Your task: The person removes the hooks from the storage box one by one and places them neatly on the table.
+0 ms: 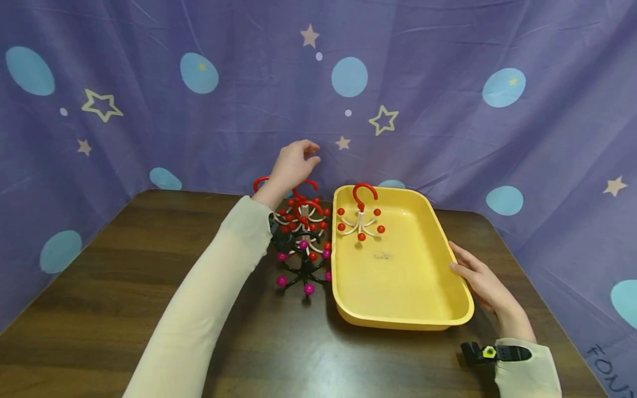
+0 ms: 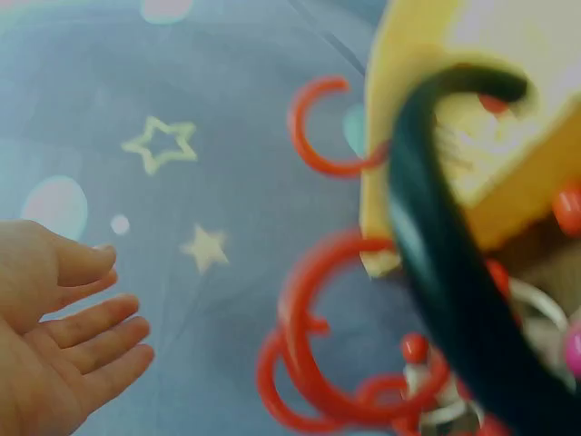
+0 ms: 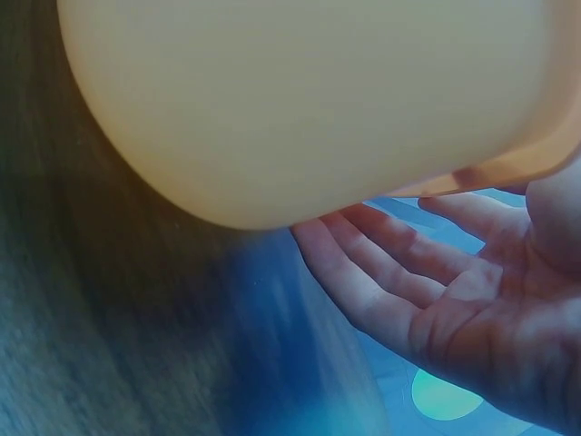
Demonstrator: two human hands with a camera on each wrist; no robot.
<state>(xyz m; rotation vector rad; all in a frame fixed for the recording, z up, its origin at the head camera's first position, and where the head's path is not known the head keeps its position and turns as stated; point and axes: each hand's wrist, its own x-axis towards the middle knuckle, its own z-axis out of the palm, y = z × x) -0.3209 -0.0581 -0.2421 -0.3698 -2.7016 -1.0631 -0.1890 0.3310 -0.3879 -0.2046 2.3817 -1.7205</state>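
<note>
My left hand (image 1: 294, 161) is raised above the back of the table, fingers loosely bent and holding nothing. Below its wrist stand several hangers with red hooks, cream arms and red ball tips (image 1: 305, 213), partly hidden by the forearm. In front of them is a black hanger with pink ball tips (image 1: 304, 271); its black hook (image 2: 427, 200) looms close in the left wrist view. One red-hooked hanger (image 1: 360, 218) stands inside the yellow tray (image 1: 398, 287), near its back left corner. My right hand (image 1: 480, 279) holds the tray's right rim, thumb on top and fingers outside and beneath.
A dark wooden table (image 1: 124, 287) carries the tray and hangers. Behind it hangs a purple curtain (image 1: 278, 72) with stars and blue ovals, close to the table's back edge. The loose hangers crowd the tray's left side.
</note>
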